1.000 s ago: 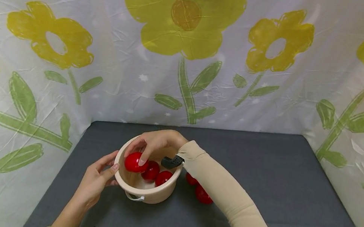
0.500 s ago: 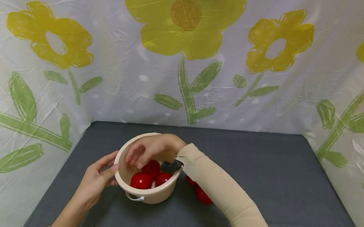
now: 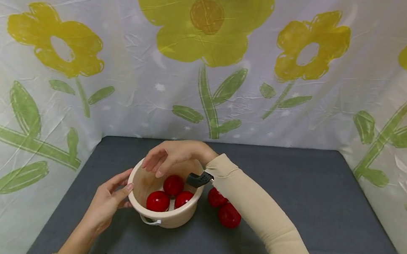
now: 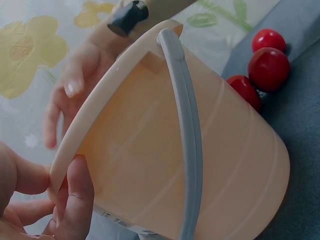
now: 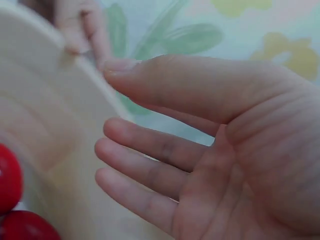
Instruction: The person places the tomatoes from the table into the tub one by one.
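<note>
My left hand pinches the left rim of a cream bucket between thumb and fingers. In the left wrist view, the thumb and fingers lie on either side of the rim. Three round, glossy red fruits lie in the bucket: a left one, a back one and a right one. Above the bucket's opening hovers my right hand, holding nothing, its fingers relaxed. The right wrist view shows its palm bare, thumb apart from the fingers.
More red fruits stand on the dark grey table right of the bucket, the nearest one partly behind my right sleeve. The bucket's pale handle hangs down its side. A flower-printed curtain borders the table.
My right hand held a red fruit in the bucket, then let go of it, and has risen up and away. The fruit now lies at the bucket's left. The left hand stays on the rim.
</note>
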`<action>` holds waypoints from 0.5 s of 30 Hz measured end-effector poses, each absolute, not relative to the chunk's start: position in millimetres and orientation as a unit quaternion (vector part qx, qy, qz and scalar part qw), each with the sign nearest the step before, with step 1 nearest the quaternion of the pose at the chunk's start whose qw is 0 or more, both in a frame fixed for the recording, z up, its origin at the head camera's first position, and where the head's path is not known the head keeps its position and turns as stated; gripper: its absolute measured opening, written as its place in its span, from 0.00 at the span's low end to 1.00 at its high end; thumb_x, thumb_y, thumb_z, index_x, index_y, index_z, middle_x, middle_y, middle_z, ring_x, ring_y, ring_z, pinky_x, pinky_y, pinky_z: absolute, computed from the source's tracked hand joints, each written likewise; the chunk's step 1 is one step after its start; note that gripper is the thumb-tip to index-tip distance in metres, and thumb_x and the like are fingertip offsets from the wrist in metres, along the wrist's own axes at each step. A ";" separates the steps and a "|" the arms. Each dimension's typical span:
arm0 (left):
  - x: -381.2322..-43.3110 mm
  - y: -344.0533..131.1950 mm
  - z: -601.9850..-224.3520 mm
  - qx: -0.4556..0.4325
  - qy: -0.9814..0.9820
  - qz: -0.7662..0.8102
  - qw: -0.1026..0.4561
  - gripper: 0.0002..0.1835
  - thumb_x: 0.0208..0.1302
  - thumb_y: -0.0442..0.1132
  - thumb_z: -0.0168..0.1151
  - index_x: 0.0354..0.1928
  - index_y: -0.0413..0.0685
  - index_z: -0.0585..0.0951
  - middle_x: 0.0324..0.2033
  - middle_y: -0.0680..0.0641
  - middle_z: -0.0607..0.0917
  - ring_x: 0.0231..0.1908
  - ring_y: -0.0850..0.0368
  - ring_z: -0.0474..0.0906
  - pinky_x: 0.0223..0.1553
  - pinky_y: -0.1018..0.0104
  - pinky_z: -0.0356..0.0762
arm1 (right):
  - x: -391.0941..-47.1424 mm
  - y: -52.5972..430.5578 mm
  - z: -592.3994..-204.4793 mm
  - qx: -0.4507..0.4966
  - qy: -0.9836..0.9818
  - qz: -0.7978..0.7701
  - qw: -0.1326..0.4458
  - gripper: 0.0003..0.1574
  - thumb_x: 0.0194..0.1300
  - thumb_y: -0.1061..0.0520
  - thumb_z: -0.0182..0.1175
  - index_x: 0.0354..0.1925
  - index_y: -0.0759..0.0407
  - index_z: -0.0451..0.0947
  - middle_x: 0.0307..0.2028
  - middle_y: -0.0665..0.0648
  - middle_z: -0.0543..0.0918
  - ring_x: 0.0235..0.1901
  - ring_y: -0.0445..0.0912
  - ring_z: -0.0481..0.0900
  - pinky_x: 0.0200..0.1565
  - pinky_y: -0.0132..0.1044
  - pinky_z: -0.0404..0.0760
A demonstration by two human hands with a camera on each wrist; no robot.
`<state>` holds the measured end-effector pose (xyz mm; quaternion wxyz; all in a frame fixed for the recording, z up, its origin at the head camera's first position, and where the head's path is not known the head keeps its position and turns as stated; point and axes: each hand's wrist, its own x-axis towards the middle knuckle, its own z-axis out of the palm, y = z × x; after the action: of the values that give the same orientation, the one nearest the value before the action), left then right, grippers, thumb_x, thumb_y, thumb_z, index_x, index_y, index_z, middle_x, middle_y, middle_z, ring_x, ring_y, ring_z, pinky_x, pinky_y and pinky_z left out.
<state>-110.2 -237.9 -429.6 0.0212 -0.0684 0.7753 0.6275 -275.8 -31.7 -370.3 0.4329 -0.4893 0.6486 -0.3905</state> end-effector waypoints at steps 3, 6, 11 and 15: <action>-109.7 -238.4 -429.8 -0.070 0.775 0.628 0.022 0.27 0.72 0.34 0.56 0.71 0.41 0.66 0.47 0.46 0.71 0.36 0.62 0.82 0.32 0.68 0.86 | -278.8 -21.0 -357.4 -0.508 0.654 -0.390 0.402 0.33 0.62 0.65 0.64 0.65 0.66 0.70 0.64 0.68 0.75 0.64 0.61 0.74 0.60 0.36 0.81; -109.5 -238.7 -430.0 -0.069 0.775 0.628 0.020 0.27 0.72 0.33 0.55 0.71 0.42 0.66 0.48 0.45 0.71 0.36 0.61 0.82 0.32 0.68 0.86 | -280.6 -6.1 -348.7 -0.511 0.661 -0.394 0.382 0.32 0.63 0.66 0.63 0.65 0.67 0.69 0.64 0.70 0.73 0.65 0.61 0.73 0.61 0.37 0.80; -110.2 -238.7 -431.0 -0.065 0.775 0.629 0.015 0.27 0.72 0.32 0.55 0.71 0.42 0.66 0.48 0.44 0.71 0.36 0.61 0.82 0.32 0.68 0.86 | -282.0 28.9 -346.0 -0.501 0.672 -0.424 0.344 0.32 0.64 0.68 0.61 0.65 0.69 0.68 0.64 0.72 0.73 0.66 0.64 0.71 0.65 0.45 0.77; -110.4 -239.4 -431.9 -0.063 0.775 0.628 0.014 0.27 0.72 0.32 0.55 0.71 0.42 0.66 0.48 0.45 0.71 0.36 0.62 0.82 0.32 0.68 0.86 | -282.4 62.6 -351.2 -0.474 0.683 -0.452 0.322 0.32 0.64 0.67 0.62 0.66 0.69 0.68 0.64 0.69 0.73 0.66 0.63 0.71 0.65 0.50 0.76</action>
<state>-110.4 -239.4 -431.9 0.0139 -0.0628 0.7754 0.6281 -282.4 62.6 -351.2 0.3220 -0.4739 0.6834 -0.4524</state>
